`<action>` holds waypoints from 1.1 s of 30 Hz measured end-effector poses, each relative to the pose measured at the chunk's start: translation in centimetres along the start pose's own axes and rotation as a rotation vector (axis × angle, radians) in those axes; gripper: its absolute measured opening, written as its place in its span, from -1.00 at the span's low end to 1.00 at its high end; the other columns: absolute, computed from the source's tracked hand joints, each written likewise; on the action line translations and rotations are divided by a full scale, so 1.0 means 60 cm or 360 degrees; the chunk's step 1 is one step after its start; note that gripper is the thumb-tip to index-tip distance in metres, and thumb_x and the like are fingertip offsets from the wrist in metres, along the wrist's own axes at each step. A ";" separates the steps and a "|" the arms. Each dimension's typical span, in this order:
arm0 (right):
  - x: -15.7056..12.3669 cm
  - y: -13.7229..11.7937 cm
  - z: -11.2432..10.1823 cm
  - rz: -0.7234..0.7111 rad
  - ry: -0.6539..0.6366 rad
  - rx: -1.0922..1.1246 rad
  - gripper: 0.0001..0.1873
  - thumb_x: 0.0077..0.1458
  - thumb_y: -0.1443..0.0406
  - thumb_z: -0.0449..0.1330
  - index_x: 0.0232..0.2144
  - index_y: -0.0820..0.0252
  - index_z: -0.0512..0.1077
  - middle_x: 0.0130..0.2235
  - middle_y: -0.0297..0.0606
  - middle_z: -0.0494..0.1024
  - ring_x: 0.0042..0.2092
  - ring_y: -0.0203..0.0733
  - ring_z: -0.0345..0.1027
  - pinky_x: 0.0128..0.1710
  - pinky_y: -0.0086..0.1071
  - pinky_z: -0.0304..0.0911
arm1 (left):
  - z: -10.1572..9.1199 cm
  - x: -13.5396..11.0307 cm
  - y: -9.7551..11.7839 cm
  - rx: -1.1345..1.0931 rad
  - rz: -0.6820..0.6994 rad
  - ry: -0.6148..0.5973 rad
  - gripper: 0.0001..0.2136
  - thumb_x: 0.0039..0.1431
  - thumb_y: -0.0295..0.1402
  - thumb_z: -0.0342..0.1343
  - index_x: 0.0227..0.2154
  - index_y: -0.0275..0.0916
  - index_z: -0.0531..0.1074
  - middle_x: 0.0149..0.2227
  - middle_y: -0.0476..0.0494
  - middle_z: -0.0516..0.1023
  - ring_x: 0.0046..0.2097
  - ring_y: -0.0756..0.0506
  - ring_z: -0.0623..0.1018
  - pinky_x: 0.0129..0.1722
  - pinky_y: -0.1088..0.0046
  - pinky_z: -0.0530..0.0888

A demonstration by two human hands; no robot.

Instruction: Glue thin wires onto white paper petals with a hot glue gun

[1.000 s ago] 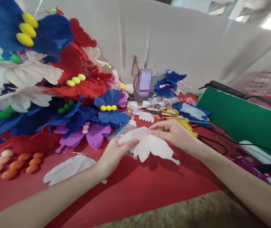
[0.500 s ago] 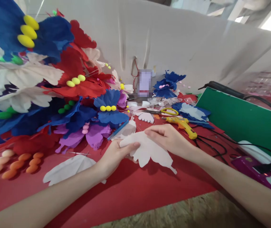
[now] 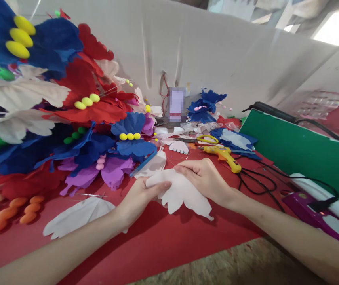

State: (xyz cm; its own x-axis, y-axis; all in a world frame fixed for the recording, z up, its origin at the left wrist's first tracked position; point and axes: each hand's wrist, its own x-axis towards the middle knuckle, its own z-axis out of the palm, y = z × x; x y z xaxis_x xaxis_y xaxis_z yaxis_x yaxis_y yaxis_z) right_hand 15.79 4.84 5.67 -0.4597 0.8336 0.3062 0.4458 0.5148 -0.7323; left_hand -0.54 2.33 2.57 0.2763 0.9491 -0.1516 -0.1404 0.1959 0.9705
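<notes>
Between my hands is a white butterfly-wing cutout [image 3: 184,194] with scalloped edges, held a little above the red tabletop [image 3: 145,245]. My left hand [image 3: 144,196] grips its left side, thumb on top and fingers hidden beneath. With thumb and fingers closed, my right hand [image 3: 203,176] pinches its upper edge. A thin wire or thread seems to stick up near the right fingertips. Another white wing piece [image 3: 77,215] lies partly under my left forearm. Behind my left hand rest more white cutouts [image 3: 154,164] and a blue stick-like tool [image 3: 144,163].
Finished butterflies in blue, red, white and purple [image 3: 83,107] pile up at left, near orange bead strips [image 3: 7,213]. Yellow-handled scissors [image 3: 208,138] and a yellow glue gun [image 3: 227,156] lie beyond my right hand. A green board [image 3: 300,146] and a purple power strip [image 3: 309,217] stand right.
The camera view has shifted slightly, so everything sits a little further left. Both hands keep nearly the same hold on the white wing cutout.
</notes>
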 end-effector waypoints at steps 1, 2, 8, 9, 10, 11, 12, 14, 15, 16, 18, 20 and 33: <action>-0.001 -0.002 -0.001 -0.0004 0.0004 0.0009 -0.66 0.07 0.20 -0.01 -0.61 0.28 0.38 -0.63 -0.38 0.32 -0.59 -0.47 0.07 -0.62 -0.53 -0.03 | 0.000 0.000 0.000 0.0016 -0.0002 -0.0004 -0.78 -0.17 -0.22 0.21 -0.61 -0.30 0.44 -0.60 0.01 0.44 -0.53 0.03 0.37 -0.49 0.53 0.31; 0.000 -0.003 -0.006 -0.0002 0.0013 0.0007 -0.66 0.06 0.20 0.00 -0.60 0.28 0.39 -0.64 -0.38 0.33 -0.60 -0.46 0.09 -0.61 -0.53 -0.01 | -0.001 0.000 0.000 0.0034 -0.0003 -0.0006 -0.78 -0.16 -0.21 0.21 -0.63 -0.30 0.43 -0.61 0.00 0.44 -0.53 0.03 0.37 -0.49 0.53 0.31; 0.066 0.043 -0.105 0.0296 0.0319 -0.0592 -0.71 0.08 0.19 0.04 -0.24 0.25 0.42 -0.55 -0.36 0.41 -0.58 -0.42 0.20 -0.53 -0.50 0.17 | -0.006 0.004 -0.005 0.0100 -0.0015 -0.0040 -0.76 -0.15 -0.19 0.20 -0.63 -0.30 0.43 -0.60 -0.02 0.46 -0.52 0.00 0.38 -0.47 0.51 0.30; 0.083 0.061 -0.127 0.0345 0.0335 -0.0682 -0.71 0.08 0.23 0.06 -0.17 0.27 0.39 -0.45 -0.31 0.45 -0.51 -0.40 0.26 -0.47 -0.49 0.20 | -0.006 0.005 -0.006 0.0105 -0.0016 -0.0047 -0.76 -0.16 -0.19 0.21 -0.62 -0.29 0.43 -0.60 -0.01 0.46 -0.52 0.00 0.38 -0.47 0.51 0.30; 0.100 0.081 -0.147 0.0392 0.0324 -0.0746 -0.73 0.06 0.28 0.09 -0.18 0.30 0.38 -0.40 -0.27 0.46 -0.45 -0.36 0.30 -0.41 -0.47 0.23 | -0.005 0.005 -0.007 0.0110 -0.0015 -0.0052 -0.76 -0.17 -0.18 0.21 -0.62 -0.29 0.43 -0.60 -0.01 0.45 -0.52 0.00 0.37 -0.48 0.51 0.30; 0.115 0.102 -0.164 0.0444 0.0285 -0.0812 -0.78 0.04 0.32 0.12 -0.23 0.32 0.40 -0.37 -0.25 0.46 -0.37 -0.33 0.33 -0.34 -0.44 0.25 | -0.005 0.005 -0.007 0.0118 -0.0013 -0.0056 -0.75 -0.17 -0.18 0.21 -0.62 -0.29 0.43 -0.61 0.00 0.44 -0.53 0.00 0.36 -0.48 0.51 0.29; 0.128 0.123 -0.178 0.0498 0.0220 -0.0878 -0.82 0.02 0.33 0.15 -0.29 0.33 0.41 -0.36 -0.24 0.46 -0.32 -0.30 0.34 -0.28 -0.40 0.26 | -0.004 0.004 -0.007 0.0128 -0.0011 -0.0061 -0.74 -0.16 -0.17 0.21 -0.63 -0.29 0.43 -0.62 0.00 0.44 -0.53 0.00 0.36 -0.48 0.51 0.29; 0.145 0.161 -0.195 0.0575 0.0052 -0.0974 -0.79 0.08 0.26 0.11 -0.28 0.30 0.38 -0.26 -0.26 0.44 -0.23 -0.27 0.33 -0.22 -0.31 0.29 | -0.005 0.003 -0.008 0.0155 -0.0006 -0.0073 -0.73 -0.14 -0.15 0.19 -0.62 -0.30 0.43 -0.61 -0.02 0.44 -0.52 -0.01 0.36 -0.47 0.50 0.29; 0.150 0.178 -0.199 0.0604 -0.0035 -0.1007 -0.76 0.10 0.22 0.09 -0.24 0.29 0.37 -0.21 -0.25 0.43 -0.20 -0.25 0.33 -0.20 -0.28 0.29 | -0.005 0.003 -0.008 0.0171 -0.0002 -0.0079 -0.72 -0.14 -0.14 0.18 -0.61 -0.30 0.43 -0.61 -0.02 0.44 -0.52 -0.02 0.36 -0.46 0.50 0.29; 0.153 0.192 -0.201 0.0629 -0.0118 -0.1030 -0.73 0.12 0.20 0.07 -0.21 0.28 0.36 -0.17 -0.24 0.41 -0.18 -0.24 0.32 -0.20 -0.26 0.30 | -0.006 0.003 -0.008 0.0189 0.0003 -0.0085 -0.72 -0.13 -0.14 0.18 -0.62 -0.30 0.43 -0.61 -0.02 0.43 -0.51 -0.02 0.36 -0.45 0.50 0.28; 0.156 0.216 -0.204 0.0667 -0.0257 -0.1056 -0.71 0.13 0.19 0.05 -0.15 0.26 0.34 -0.13 -0.22 0.39 -0.16 -0.23 0.32 -0.18 -0.25 0.30 | -0.008 0.003 -0.010 0.0224 0.0008 -0.0103 -0.71 -0.12 -0.14 0.18 -0.64 -0.30 0.41 -0.63 -0.02 0.41 -0.51 -0.01 0.34 -0.45 0.50 0.26; 0.159 0.233 -0.206 0.0686 -0.0355 -0.1065 -0.70 0.14 0.20 0.05 -0.13 0.25 0.33 -0.11 -0.20 0.39 -0.16 -0.24 0.31 -0.17 -0.25 0.30 | -0.010 0.004 -0.012 0.0249 -0.0001 -0.0120 -0.71 -0.11 -0.14 0.17 -0.66 -0.30 0.40 -0.62 -0.03 0.40 -0.51 -0.02 0.34 -0.44 0.50 0.26; 0.165 0.255 -0.198 0.0516 -0.0417 -0.1285 -0.67 0.13 0.20 0.06 -0.09 0.26 0.30 -0.08 -0.17 0.36 -0.12 -0.21 0.30 -0.15 -0.20 0.28 | -0.006 0.004 -0.012 0.0317 0.0015 -0.0102 -0.68 -0.08 -0.13 0.15 -0.69 -0.29 0.36 -0.67 -0.02 0.37 -0.55 0.00 0.29 -0.48 0.50 0.22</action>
State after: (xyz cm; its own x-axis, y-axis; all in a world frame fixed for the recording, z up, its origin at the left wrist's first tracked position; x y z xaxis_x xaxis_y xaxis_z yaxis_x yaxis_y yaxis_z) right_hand 27.16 23.35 4.72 -0.3336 0.9407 -0.0611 0.9411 0.3286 -0.0796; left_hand -0.75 2.51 1.79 0.3368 0.9317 -0.1362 0.0457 0.1283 0.9907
